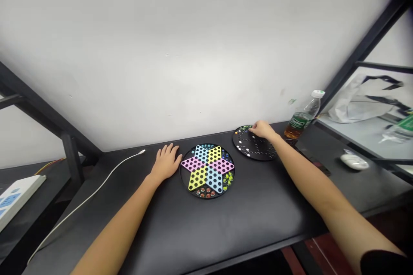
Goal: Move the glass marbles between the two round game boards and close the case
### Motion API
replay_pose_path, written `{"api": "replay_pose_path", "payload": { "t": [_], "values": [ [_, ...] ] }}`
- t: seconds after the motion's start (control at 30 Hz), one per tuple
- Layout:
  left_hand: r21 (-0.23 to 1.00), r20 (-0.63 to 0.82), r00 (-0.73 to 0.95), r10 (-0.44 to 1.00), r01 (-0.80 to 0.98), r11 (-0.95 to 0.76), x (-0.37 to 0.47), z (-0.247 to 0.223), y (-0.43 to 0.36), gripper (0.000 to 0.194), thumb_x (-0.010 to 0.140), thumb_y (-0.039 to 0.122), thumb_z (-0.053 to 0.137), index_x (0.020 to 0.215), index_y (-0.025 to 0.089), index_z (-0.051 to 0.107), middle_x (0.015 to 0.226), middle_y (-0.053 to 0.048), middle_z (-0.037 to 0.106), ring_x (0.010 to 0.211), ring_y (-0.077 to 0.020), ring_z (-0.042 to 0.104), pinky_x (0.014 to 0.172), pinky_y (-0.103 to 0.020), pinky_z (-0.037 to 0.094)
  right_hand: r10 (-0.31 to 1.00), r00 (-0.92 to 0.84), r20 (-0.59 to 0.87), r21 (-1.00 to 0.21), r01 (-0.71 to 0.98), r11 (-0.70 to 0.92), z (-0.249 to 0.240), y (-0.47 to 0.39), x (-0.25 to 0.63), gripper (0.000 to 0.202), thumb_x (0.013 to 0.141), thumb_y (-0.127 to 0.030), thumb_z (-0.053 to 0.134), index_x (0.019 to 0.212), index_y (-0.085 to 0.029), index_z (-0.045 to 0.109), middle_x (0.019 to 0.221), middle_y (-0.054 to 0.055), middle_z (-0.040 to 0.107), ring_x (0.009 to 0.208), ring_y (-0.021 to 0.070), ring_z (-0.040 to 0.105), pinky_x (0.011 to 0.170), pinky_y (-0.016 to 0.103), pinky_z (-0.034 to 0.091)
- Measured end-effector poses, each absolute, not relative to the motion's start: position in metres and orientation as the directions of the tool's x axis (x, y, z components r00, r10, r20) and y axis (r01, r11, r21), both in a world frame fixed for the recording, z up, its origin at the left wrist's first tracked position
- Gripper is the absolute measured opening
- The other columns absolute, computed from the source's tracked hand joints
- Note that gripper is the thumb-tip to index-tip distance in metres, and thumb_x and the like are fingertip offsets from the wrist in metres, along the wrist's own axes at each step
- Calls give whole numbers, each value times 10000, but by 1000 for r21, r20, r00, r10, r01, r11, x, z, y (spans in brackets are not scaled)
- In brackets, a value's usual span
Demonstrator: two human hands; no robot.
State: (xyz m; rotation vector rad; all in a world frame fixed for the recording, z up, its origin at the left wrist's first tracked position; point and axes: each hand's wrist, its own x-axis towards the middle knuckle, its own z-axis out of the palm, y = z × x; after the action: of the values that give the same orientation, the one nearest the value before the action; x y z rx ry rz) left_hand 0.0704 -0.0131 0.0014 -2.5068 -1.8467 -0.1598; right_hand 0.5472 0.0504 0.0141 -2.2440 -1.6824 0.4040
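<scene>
My left hand [167,161] lies flat, fingers spread, beside the star board [207,171]. My right hand [263,129] reaches onto the black tray [254,144], fingers curled over marbles; any pinch is hidden. I judge picking is underway.

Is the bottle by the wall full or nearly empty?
Nearly empty. The bottle stands tilted in the picture, white cap on, with brown drink only at its bottom; above that the plastic looks clear.
</scene>
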Motion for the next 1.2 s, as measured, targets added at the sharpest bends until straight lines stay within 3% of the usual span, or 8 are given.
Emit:
{"api": "replay_pose_path", "payload": {
  "t": [0.17,0.4,0.57,0.67,0.9,1.0,1.1,1.2],
  "values": [
    [43,92,289,953,955,-294,72,3,-14,560,991,452,312,1440,163,481,1559,-149,407,1462,-343,319,1174,-545,275,939,334,-85,-622,718,-312,17,49,556,371,848,-541,623,828,-170,627,561,-2,526,509,142,467,526,270,376],
    [36,73,282,957,958,-285,73,4,-15,569,999,461,292,1453,163,465,1573,-142,387,1466,-344,310,1180,-542,264,982,-8,-191,-431,899,-76,31,41,538,412,749,-585,705,766,-177,653,686,24,641,664,171,558,599,268,383],
    [34,83,287,954,956,-291,72,3,-14,563,1001,466,293,1448,173,469,1570,-134,392,1463,-346,315,1179,-537,267,859,-378,-344,-488,854,181,50,25,512,424,668,-542,767,882,-183,694,720,3,632,676,157,550,606,251,378],
    [37,94,289,953,955,-294,72,2,-14,558,1000,465,303,1442,173,480,1567,-140,398,1463,-345,318,1174,-540,275,795,-462,-392,-485,839,248,54,19,499,420,634,-480,791,927,-192,706,706,-13,606,637,144,532,584,249,365],
    [31,105,288,952,956,-293,71,2,-14,551,996,462,310,1434,181,489,1560,-136,411,1459,-334,329,1172,-535,281,788,-437,-433,-472,855,215,51,16,493,278,644,-409,774,765,-178,676,669,-2,607,614,134,513,570,246,357],
    [32,96,291,952,955,-295,71,1,-13,561,997,461,301,1443,170,478,1566,-143,397,1459,-344,324,1172,-542,276,833,-430,-347,-670,735,101,51,17,504,272,700,-424,720,797,-186,630,611,-30,516,543,103,420,509,228,316],
    [33,101,294,951,954,-298,70,-1,-12,563,998,462,299,1443,168,477,1566,-146,396,1459,-349,323,1171,-546,276,928,-272,-253,-884,456,-108,52,20,526,238,769,-424,605,855,-217,526,595,-56,383,478,92,284,429,211,205],
    [29,118,295,948,953,-300,70,-2,-12,553,996,463,303,1434,180,487,1559,-139,410,1456,-340,331,1169,-540,281,977,-61,-204,-957,221,-186,57,23,557,183,793,-405,489,797,-236,420,630,-24,358,478,114,256,388,220,161]
  ]
}}
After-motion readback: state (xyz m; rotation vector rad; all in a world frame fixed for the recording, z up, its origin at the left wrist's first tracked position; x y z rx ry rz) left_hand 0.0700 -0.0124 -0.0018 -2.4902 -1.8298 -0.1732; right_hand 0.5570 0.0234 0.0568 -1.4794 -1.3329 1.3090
